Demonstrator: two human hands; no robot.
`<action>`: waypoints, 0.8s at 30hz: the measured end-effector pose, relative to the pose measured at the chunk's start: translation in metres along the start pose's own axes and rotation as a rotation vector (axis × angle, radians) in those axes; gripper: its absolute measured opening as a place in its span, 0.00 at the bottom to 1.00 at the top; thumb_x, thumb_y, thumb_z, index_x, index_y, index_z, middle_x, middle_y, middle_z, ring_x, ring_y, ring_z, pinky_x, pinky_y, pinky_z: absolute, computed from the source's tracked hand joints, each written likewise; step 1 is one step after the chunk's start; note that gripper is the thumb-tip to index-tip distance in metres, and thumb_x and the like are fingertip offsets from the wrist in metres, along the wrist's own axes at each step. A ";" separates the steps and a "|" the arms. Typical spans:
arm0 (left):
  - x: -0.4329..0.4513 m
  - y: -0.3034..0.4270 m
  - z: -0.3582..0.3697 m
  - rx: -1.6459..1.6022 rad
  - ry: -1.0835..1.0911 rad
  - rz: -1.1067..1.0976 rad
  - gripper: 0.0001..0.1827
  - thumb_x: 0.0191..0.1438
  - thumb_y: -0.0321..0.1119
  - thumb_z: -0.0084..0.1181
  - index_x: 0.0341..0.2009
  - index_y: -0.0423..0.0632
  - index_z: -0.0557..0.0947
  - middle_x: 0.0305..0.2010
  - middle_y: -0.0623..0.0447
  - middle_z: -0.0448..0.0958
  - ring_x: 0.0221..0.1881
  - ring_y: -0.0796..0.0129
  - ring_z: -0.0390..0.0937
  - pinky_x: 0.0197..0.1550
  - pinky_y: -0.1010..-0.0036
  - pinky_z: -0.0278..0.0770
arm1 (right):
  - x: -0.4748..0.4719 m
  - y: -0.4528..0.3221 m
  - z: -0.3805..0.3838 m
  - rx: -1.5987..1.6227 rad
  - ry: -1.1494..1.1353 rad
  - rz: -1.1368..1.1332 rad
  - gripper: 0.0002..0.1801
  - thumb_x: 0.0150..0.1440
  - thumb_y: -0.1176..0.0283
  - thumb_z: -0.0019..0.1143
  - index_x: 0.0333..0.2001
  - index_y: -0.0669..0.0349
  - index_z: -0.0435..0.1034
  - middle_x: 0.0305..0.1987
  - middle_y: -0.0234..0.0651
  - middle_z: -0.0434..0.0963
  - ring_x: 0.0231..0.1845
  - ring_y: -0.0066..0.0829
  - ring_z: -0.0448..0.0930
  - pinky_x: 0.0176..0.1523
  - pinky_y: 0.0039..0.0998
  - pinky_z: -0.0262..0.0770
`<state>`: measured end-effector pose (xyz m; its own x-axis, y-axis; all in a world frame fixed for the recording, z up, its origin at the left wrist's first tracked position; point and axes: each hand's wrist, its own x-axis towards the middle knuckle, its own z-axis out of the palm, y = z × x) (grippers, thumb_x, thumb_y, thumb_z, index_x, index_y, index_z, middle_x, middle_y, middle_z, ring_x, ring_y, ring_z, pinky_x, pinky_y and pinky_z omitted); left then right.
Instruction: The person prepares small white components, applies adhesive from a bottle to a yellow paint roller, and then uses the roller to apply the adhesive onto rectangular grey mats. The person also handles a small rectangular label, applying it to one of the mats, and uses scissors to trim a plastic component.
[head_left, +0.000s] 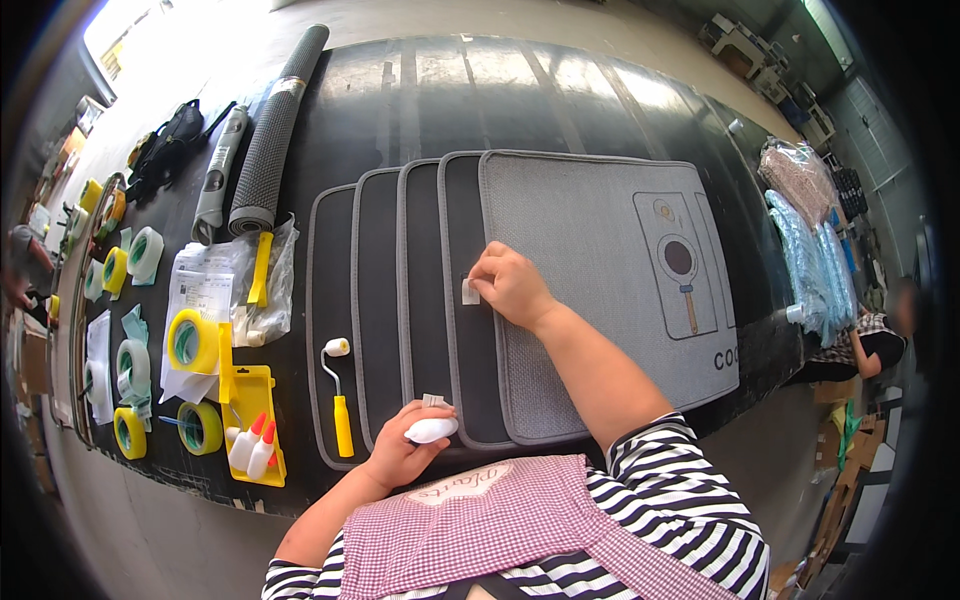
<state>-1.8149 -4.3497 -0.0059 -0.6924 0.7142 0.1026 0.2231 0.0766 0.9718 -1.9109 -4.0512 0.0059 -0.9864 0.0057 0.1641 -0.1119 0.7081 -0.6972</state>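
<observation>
Several grey mats with stitched edges lie fanned out before me. The top mat (577, 240) shows its woven grey face, with a printed round-headed utensil and lettering at its right. Dark surfaces show on the mats (377, 247) to its left. My right hand (517, 289) pinches a small white label (470, 293) against a dark mat, close to the top mat's left edge. Near the front edge, my left hand (397, 454) grips a white plastic bottle (432, 430), end towards me. Another label (433, 400) shows just beyond that hand; whether the fingers hold it I cannot tell.
A yellow-handled small roller (343, 420) lies on the leftmost mat. Further left are a yellow tray (259, 390) with red-capped bottles (261, 456), tape rolls (193, 341) and papers (199, 281). A rolled dark mat (274, 150) lies behind. A person (874, 345) is at far right.
</observation>
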 end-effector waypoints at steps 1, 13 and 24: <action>0.000 -0.001 0.000 -0.002 0.000 -0.002 0.21 0.52 0.24 0.66 0.53 0.49 0.82 0.52 0.49 0.82 0.48 0.56 0.79 0.52 0.67 0.77 | 0.000 0.001 0.001 -0.004 0.008 -0.003 0.05 0.54 0.72 0.65 0.30 0.61 0.80 0.40 0.33 0.77 0.41 0.38 0.80 0.45 0.37 0.78; 0.000 0.002 -0.001 -0.015 -0.011 -0.050 0.21 0.53 0.25 0.66 0.53 0.49 0.82 0.52 0.48 0.82 0.50 0.56 0.80 0.53 0.68 0.77 | -0.001 0.006 0.008 -0.064 0.104 -0.041 0.05 0.53 0.70 0.67 0.28 0.59 0.80 0.37 0.32 0.78 0.39 0.38 0.81 0.43 0.38 0.79; 0.000 0.000 0.000 -0.048 0.007 -0.034 0.21 0.53 0.25 0.66 0.53 0.49 0.82 0.53 0.48 0.82 0.50 0.56 0.79 0.53 0.68 0.77 | -0.002 0.009 0.019 -0.098 0.190 -0.069 0.04 0.50 0.72 0.68 0.25 0.58 0.79 0.35 0.32 0.78 0.39 0.38 0.81 0.42 0.38 0.79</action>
<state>-1.8144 -4.3497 -0.0061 -0.7042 0.7064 0.0705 0.1663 0.0676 0.9838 -1.9120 -4.0585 -0.0136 -0.9355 0.0812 0.3440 -0.1571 0.7763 -0.6104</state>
